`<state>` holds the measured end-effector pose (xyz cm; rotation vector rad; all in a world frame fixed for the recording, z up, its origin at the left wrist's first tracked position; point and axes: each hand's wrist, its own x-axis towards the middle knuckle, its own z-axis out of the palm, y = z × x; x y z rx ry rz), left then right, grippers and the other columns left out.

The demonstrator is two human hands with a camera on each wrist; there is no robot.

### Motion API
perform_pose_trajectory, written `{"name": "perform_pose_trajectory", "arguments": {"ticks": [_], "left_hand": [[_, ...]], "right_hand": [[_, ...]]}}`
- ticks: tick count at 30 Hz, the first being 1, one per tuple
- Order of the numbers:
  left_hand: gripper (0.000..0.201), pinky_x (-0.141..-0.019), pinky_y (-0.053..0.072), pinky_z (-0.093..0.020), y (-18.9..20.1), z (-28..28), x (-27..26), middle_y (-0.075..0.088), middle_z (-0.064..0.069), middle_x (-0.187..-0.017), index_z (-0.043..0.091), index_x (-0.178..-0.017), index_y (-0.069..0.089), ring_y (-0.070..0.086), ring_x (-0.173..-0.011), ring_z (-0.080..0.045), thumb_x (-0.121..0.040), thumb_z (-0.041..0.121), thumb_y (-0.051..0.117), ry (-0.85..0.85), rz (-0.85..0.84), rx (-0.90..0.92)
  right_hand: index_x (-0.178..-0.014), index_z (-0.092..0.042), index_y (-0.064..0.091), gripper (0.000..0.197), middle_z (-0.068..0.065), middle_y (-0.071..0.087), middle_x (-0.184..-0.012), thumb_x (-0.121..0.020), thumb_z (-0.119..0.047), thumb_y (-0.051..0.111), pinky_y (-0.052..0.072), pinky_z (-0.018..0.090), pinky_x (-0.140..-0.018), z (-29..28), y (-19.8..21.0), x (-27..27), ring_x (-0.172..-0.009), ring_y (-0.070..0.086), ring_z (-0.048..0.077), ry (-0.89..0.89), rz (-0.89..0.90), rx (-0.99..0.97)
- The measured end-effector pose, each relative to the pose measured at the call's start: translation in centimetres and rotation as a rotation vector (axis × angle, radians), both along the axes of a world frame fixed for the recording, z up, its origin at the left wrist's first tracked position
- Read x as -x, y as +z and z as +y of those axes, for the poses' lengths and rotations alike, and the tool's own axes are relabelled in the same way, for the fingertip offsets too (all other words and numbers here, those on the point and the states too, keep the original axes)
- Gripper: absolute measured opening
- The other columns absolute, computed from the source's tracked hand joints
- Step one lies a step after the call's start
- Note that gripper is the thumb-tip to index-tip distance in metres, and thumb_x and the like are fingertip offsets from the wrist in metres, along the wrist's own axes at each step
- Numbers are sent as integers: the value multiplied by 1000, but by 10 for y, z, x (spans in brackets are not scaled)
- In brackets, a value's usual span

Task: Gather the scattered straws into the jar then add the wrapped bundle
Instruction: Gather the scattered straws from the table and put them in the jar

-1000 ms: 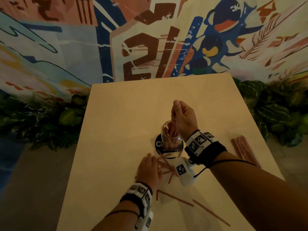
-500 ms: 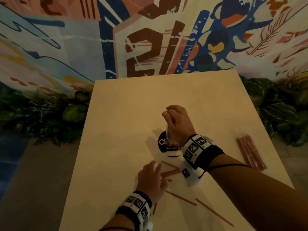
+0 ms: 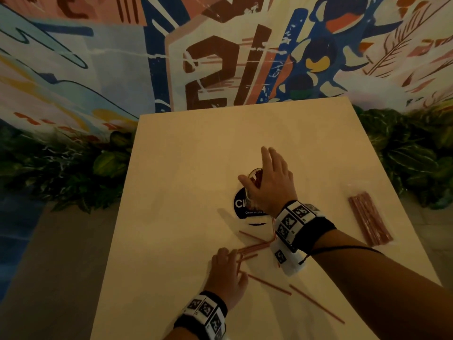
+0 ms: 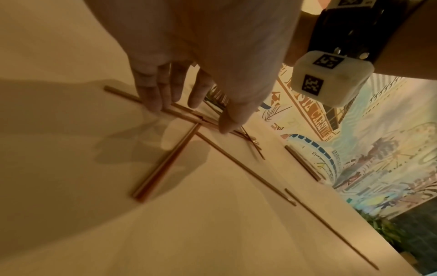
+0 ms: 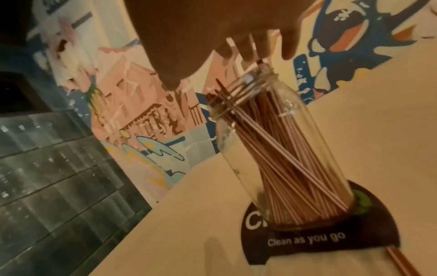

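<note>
A painted mural wall and leafy plants back a pale worktop. Half a second ago the right hand was curled over the jar's mouth; now its fingers are spread straight. The left hand, then flat beside the loose straws, now has its fingertips on them.

The left hand rests low on the worktop, its grip part-open: fingers slightly bent, tips pressing a small cluster of scattered straws, with no closed pinch visible. Those straws lie flat, long axes running from its fingertips toward the right wrist. Two more loose straws lie flat behind and right of that hand, slanting toward the near right edge.

The right hand hovers just above the jar, its grip wide open and holding nothing. The jar stands upright on a dark round sticker directly under that palm, its straws standing on end, fanned, tips at the rim. The wrapped bundle lies flat well to the right of the right wrist, long axis running away from the person.
</note>
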<state>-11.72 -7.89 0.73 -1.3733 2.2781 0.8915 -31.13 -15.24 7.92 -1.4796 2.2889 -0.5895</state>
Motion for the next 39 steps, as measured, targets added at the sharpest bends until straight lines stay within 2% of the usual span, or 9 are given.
{"name": "perform_pose_trajectory", "arguments": {"ticks": [6, 14, 18, 20, 27, 30, 33, 36, 39], "left_hand": [[83, -109, 31, -40, -2, 7, -8, 18, -6, -150, 15, -148, 12, 23, -136, -28, -85, 52, 53, 51, -195, 20], [40, -103, 34, -30, -14, 23, -5, 37, -8, -138, 13, -134, 36, 40, -124, -24, -97, 25, 42, -20, -73, 72], [30, -96, 41, -29, -19, 25, 1, 45, -8, -130, 12, -126, 46, 49, -116, -24, -97, 15, 38, -19, -43, 74], [29, -94, 42, -29, -20, 26, 3, 47, -7, -128, 13, -125, 48, 51, -114, -23, -98, 15, 38, -24, -34, 73], [36, -98, 40, -30, -17, 29, 9, 43, -7, -132, 13, -128, 44, 46, -120, -23, -96, 28, 42, 27, -36, 99], [49, -103, 37, -30, -15, 28, 18, 35, -7, -140, 12, -136, 37, 39, -126, -24, -94, 36, 47, 29, -49, 91], [41, -102, 38, -30, -13, 26, 28, 39, -7, -137, 12, -132, 43, 41, -123, -24, -95, 29, 47, -76, -52, 95], [33, -97, 41, -33, -13, 25, 29, 44, -7, -134, 12, -127, 49, 44, -121, -25, -97, 25, 44, -125, -64, 91], [27, -92, 43, -36, -13, 28, 27, 47, -8, -130, 10, -121, 53, 44, -119, -26, -99, 19, 39, -168, -91, 102]], "right_hand": [[-146, -6, -3, 75, 14, -9, -157, -94, -52, 25, -3, 39, -118, 15, -7, -11, -145, -9, 25, 336, 260, -268], [-147, -10, -2, 70, 9, -9, -158, -96, -46, 28, 1, 39, -119, 23, -3, 7, -146, -8, 21, 412, 235, -244], [-141, -13, 31, 50, 10, 32, -150, -95, -29, 42, 26, 37, -111, 53, 4, 30, -138, 30, 26, 157, 7, 68], [-133, -14, 43, 42, 10, 48, -136, -92, -20, 44, 40, 40, -101, 85, -9, 44, -121, 47, 29, 40, -23, -9], [-148, -22, 7, 75, 1, -1, -159, -89, -58, 36, 18, 41, -116, 231, -72, 25, -144, 7, 26, -2, -43, -653], [-146, -20, 14, 73, 3, 10, -156, -88, -55, 41, 21, 38, -116, 249, -79, -7, -142, 13, 28, -1, -39, -671], [-124, -19, 49, 40, 3, 45, -128, -86, -30, 52, 48, 34, -93, 253, -90, -33, -116, 46, 28, 89, 10, -599], [-77, -25, 64, 24, -3, 61, -83, -58, -18, 77, 54, 24, -55, 257, -101, -37, -71, 57, 18, 115, 103, -533], [-79, -18, 63, 17, 3, 61, -83, -68, -9, 73, 54, 33, -61, 250, -92, -38, -76, 62, 25, 61, 38, -515]]}}
